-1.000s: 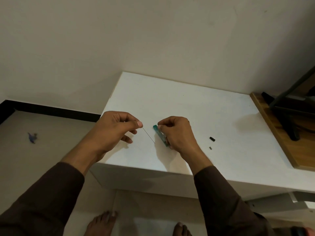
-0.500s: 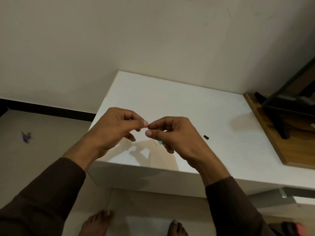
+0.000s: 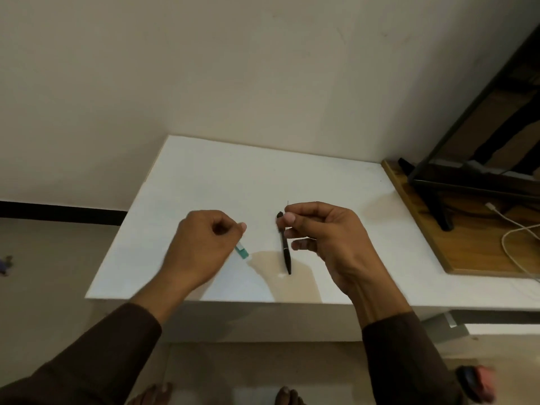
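My right hand (image 3: 324, 238) pinches a thin pencil lead (image 3: 288, 203) between thumb and forefinger; its tip pokes up above the thumb. A black mechanical pencil (image 3: 285, 249) lies on the white table (image 3: 204, 176) just left of those fingertips, tip toward me. My left hand (image 3: 201, 247) hovers blurred with its fingers curled. A teal lead case (image 3: 242, 252) sticks out from under its thumb side. Whether the left hand holds the case or only covers it is hidden.
A wooden board (image 3: 438, 252) adjoins the table on the right, with a black stand (image 3: 438, 200) and a white cable (image 3: 514, 244) on it. The wall is close behind. My bare feet (image 3: 286, 397) stand on the floor below the table's front edge.
The lead passed from my left hand's pinch to my right hand. The hands moved apart, the left dropping over the teal case. The black pencil has come into view.
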`<action>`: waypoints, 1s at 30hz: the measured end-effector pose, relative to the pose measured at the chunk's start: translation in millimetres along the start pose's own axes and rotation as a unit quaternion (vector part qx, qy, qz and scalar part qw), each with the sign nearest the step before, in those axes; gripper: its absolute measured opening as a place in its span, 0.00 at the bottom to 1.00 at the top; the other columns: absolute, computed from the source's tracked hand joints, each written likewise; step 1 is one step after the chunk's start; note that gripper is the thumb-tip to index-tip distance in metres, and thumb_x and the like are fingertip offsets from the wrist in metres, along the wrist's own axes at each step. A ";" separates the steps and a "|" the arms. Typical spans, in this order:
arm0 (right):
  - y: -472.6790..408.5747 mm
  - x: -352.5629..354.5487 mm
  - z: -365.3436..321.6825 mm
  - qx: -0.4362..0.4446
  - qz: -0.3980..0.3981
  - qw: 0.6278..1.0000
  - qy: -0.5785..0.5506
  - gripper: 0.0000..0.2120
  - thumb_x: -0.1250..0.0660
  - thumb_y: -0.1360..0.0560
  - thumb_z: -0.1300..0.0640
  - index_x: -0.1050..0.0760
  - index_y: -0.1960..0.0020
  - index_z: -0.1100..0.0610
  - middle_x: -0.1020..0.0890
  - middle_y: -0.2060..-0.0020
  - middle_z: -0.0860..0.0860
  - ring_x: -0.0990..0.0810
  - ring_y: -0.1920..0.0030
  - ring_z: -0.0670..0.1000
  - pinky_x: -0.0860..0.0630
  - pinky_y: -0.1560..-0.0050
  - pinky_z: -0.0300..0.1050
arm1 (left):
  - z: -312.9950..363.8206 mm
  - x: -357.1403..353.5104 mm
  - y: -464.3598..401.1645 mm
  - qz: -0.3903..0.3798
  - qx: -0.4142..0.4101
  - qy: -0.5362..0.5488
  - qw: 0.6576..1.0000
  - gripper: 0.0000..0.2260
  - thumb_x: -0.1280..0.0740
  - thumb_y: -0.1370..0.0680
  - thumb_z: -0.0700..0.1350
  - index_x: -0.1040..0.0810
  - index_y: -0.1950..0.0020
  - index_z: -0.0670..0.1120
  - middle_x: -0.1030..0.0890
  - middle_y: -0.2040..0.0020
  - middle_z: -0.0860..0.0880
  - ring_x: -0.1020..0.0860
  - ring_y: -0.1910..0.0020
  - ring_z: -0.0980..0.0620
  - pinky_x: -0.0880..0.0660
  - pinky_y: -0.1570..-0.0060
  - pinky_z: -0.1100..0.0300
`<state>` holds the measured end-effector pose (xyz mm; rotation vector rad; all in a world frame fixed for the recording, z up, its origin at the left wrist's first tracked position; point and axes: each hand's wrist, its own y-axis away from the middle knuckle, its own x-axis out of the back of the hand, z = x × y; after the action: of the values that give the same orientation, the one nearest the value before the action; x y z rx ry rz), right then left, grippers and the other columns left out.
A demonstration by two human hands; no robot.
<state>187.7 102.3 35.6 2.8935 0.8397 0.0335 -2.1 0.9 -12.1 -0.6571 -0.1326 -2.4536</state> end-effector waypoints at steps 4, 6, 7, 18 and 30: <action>2.3 19.8 -0.7 0.002 0.038 0.999 -0.025 0.05 0.24 0.25 0.64 0.14 0.50 0.59 0.11 0.56 0.58 0.12 0.58 0.54 0.16 0.59 0.45 | 13.5 -30.7 0.0 -0.018 -0.036 -0.072 0.997 0.09 0.27 0.22 0.50 0.16 0.60 0.50 0.18 0.65 0.60 0.20 0.64 0.61 0.30 0.65 0.71; 3.0 27.4 -0.5 0.003 0.058 0.998 -0.030 0.05 0.24 0.25 0.64 0.15 0.49 0.60 0.11 0.57 0.58 0.11 0.58 0.55 0.16 0.58 0.46 | 19.1 -43.4 -0.4 -0.025 -0.035 -0.087 0.995 0.10 0.26 0.22 0.52 0.17 0.62 0.50 0.19 0.66 0.59 0.21 0.64 0.60 0.28 0.64 0.68; 3.7 31.7 -0.2 0.003 0.068 0.997 -0.035 0.06 0.24 0.25 0.64 0.15 0.49 0.60 0.11 0.57 0.58 0.11 0.58 0.55 0.15 0.58 0.47 | 21.8 -50.2 -1.0 -0.027 -0.031 -0.090 0.995 0.11 0.26 0.23 0.52 0.17 0.63 0.49 0.18 0.67 0.58 0.20 0.65 0.59 0.24 0.61 0.64; 6.7 54.5 6.6 0.009 0.135 0.990 -0.046 0.04 0.25 0.25 0.65 0.15 0.51 0.62 0.12 0.62 0.56 0.11 0.60 0.55 0.14 0.59 0.47 | 40.6 -93.2 -15.0 0.022 0.023 -0.208 0.978 0.16 0.27 0.24 0.54 0.21 0.67 0.48 0.21 0.70 0.54 0.23 0.65 0.50 0.36 0.43 0.48; 8.3 21.9 -2.9 0.084 0.158 0.981 -0.071 0.12 0.26 0.23 0.65 0.21 0.40 0.57 0.13 0.57 0.59 0.11 0.58 0.55 0.15 0.60 0.46 | 36.5 -28.2 -5.7 -0.079 0.017 0.118 0.990 0.02 0.25 0.22 0.44 0.14 0.54 0.47 0.11 0.61 0.51 0.13 0.63 0.53 0.17 0.63 0.63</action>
<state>210.4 107.4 39.2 3.1100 0.3684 -0.2213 30.1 28.9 6.3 -0.3469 -0.1373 -2.6532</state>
